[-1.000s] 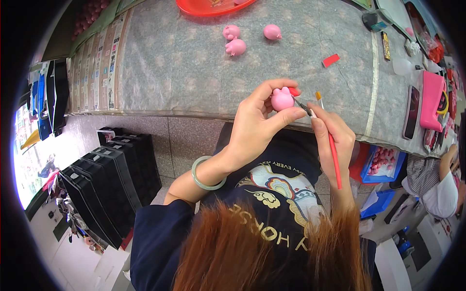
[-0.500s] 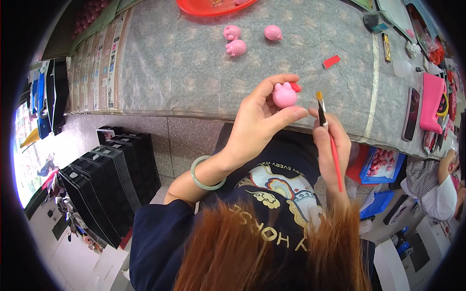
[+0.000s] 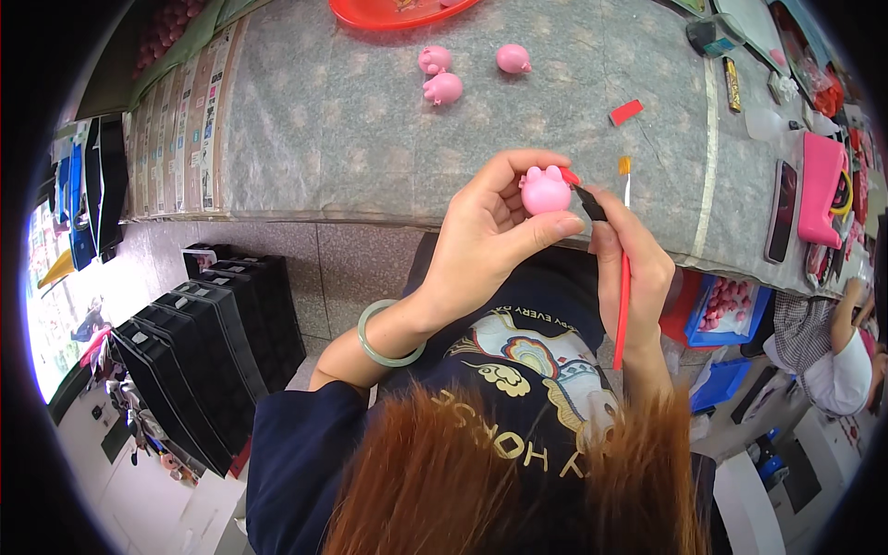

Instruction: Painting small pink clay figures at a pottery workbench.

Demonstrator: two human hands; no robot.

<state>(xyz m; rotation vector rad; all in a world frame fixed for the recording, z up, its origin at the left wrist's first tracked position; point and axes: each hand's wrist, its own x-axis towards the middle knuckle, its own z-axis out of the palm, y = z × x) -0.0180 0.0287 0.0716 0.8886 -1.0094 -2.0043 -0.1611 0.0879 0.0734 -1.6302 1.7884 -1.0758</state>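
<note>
My left hand (image 3: 499, 217) is closed around a round pink pig figurine (image 3: 546, 191), with fingers behind it and the thumb along its near side. A small red piece (image 3: 570, 176) sits at the figurine's right edge, by my left fingertips. My right hand (image 3: 638, 254) is closed on a paintbrush (image 3: 623, 310) with a red handle, its yellowish bristles pointing away over the table. Between the thumb and forefinger of that same hand is a short dark tool (image 3: 589, 203). Its tip reaches the red piece; whether it is tweezers or a blade I cannot tell.
Three more pink figurines (image 3: 442, 89) lie on the grey cloth-covered table (image 3: 324, 139), below a red tray (image 3: 398, 20). A red strip (image 3: 626, 113) lies to the right. Beyond are a phone (image 3: 782, 211) and a pink tape dispenser (image 3: 821, 190). Black cases (image 3: 199, 342) stand at left.
My right hand has turned and brought the dark tool left to the red piece beside the figurine. The brush's bristles have swung to the right. My left hand still holds the figurine.
</note>
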